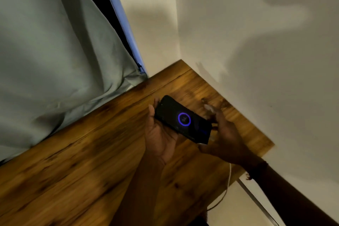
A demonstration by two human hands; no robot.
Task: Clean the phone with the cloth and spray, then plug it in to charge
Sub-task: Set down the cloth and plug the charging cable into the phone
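Observation:
A black phone lies in my left hand, just above the wooden table. Its screen glows with a blue-violet ring around a number. My left fingers wrap its far edge and the palm cups it from below. My right hand is at the phone's near right end, fingers spread around that end, blurred. A thin pale cable runs from under my right hand down over the table's right edge. Its plug end is hidden by my right hand. No cloth or spray bottle is in view.
The table fits into a corner of cream walls. A grey-green curtain hangs along the table's left side, in front of a dark window with a pale frame. A grey strip runs along the floor at the lower right.

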